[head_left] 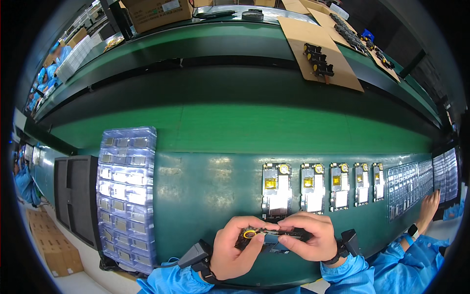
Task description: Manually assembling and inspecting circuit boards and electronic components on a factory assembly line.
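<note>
Near the front edge of the table, I hold a dark circuit board [270, 232] between both hands, tilted so that mostly its edge shows. My left hand [234, 246] is closed on the left end, thumb beside a yellow-rimmed round part [249, 234]. The other end is pinched between the thumb and fingers of my right hand [311, 238]. Just beyond my fingers lies a circuit board [277, 196] with a yellow patch and a white area, first in a row of several similar boards [339, 186] running right. Something small below the held board is mostly hidden by my hands.
Left stand a clear compartment tray [127, 196] of flat metallic pieces and a black foam tray [76, 198]. Another clear tray [410, 188] lies right, near a co-worker's hand [430, 208]. Above, a shelf carries cardboard [299, 46] with black parts [318, 61] and a carton [159, 14].
</note>
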The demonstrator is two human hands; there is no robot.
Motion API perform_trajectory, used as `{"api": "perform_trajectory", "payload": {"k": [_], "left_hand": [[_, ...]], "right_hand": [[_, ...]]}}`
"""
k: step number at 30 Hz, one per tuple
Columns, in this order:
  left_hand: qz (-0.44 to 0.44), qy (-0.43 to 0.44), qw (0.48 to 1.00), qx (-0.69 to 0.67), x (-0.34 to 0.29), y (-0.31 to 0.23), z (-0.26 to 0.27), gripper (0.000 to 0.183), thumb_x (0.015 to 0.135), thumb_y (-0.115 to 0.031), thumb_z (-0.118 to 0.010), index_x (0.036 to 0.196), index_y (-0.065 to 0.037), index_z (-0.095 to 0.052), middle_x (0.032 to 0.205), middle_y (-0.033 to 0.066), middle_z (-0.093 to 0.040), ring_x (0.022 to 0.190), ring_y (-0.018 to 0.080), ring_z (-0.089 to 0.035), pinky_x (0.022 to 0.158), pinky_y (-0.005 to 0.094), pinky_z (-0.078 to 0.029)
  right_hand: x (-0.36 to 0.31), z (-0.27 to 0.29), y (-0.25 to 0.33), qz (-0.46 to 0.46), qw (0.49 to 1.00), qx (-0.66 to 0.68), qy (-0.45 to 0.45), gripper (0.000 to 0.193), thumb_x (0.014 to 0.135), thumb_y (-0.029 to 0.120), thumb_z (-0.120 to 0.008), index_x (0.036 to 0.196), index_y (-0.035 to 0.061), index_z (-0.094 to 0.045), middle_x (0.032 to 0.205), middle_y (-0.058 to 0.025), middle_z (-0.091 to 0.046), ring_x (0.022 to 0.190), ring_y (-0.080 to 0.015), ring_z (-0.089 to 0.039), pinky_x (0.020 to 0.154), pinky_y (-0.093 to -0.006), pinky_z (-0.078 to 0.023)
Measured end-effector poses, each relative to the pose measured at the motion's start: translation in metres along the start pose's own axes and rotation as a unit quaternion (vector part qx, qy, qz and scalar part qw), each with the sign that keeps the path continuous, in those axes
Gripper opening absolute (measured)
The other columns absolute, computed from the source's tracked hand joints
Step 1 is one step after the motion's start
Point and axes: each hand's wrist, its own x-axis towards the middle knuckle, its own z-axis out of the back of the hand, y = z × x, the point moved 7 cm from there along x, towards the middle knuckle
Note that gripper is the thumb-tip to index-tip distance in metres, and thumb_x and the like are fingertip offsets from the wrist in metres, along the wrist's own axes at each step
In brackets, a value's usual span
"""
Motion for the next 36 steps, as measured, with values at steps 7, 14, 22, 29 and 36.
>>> {"api": "perform_trajectory", "payload": {"k": [7, 14, 22, 29, 36], "left_hand": [[-0.050, 0.020, 0.998, 0.015, 0.005, -0.004, -0.006, 0.028, 0.093, 0.009, -0.053, 0.118, 0.002, -0.044, 0.112, 0.0212, -0.068, 0.108, 0.0214, -0.066, 0.091, 0.0315, -0.053], [-0.029, 0.027, 0.998, 0.040, 0.004, -0.002, -0.005, 0.030, 0.091, 0.012, -0.055, 0.116, 0.001, -0.042, 0.110, 0.0231, -0.068, 0.105, 0.0225, -0.067, 0.088, 0.0331, -0.055], [-0.009, 0.022, 1.000, -0.014, 0.002, 0.004, -0.003, 0.025, 0.093, 0.005, -0.059, 0.116, 0.002, -0.050, 0.110, 0.0180, -0.070, 0.106, 0.0203, -0.067, 0.089, 0.0296, -0.052], [-0.006, 0.026, 1.000, 0.000, 0.006, -0.004, -0.003, 0.028, 0.094, 0.005, -0.057, 0.119, -0.001, -0.045, 0.107, 0.0208, -0.069, 0.098, 0.0177, -0.066, 0.084, 0.0282, -0.052], [0.001, 0.009, 1.000, -0.015, 0.008, 0.000, 0.000, 0.035, 0.094, 0.003, -0.058, 0.124, -0.001, -0.041, 0.109, 0.0190, -0.068, 0.102, 0.0177, -0.065, 0.090, 0.0311, -0.051]], "right_hand": [[-0.005, 0.000, -0.009, -0.046, 0.999, 0.010, 0.008, 0.031, 0.078, 0.003, -0.079, 0.108, 0.0013, -0.070, 0.086, -0.0092, -0.069, 0.078, -0.0158, -0.069, 0.070, -0.0272, -0.054], [-0.007, -0.005, -0.006, -0.021, 0.999, 0.031, -0.003, 0.042, 0.078, 0.001, -0.078, 0.118, 0.0024, -0.065, 0.084, -0.0066, -0.066, 0.074, -0.0146, -0.065, 0.069, -0.0268, -0.053], [-0.012, -0.006, -0.003, 0.001, 0.999, 0.032, -0.026, 0.036, 0.077, -0.003, -0.076, 0.111, 0.0006, -0.064, 0.079, -0.0055, -0.064, 0.069, -0.0140, -0.062, 0.064, -0.0273, -0.051], [-0.011, -0.007, -0.003, 0.022, 0.999, 0.043, -0.021, 0.033, 0.080, -0.002, -0.076, 0.111, 0.0005, -0.063, 0.080, -0.0064, -0.064, 0.069, -0.0137, -0.061, 0.065, -0.0268, -0.051], [-0.011, -0.015, -0.017, -0.091, 0.982, 0.159, 0.051, 0.041, 0.086, 0.001, -0.073, 0.123, 0.0014, -0.057, 0.084, -0.0044, -0.066, 0.077, -0.0081, -0.063, 0.067, -0.0248, -0.052]]}}
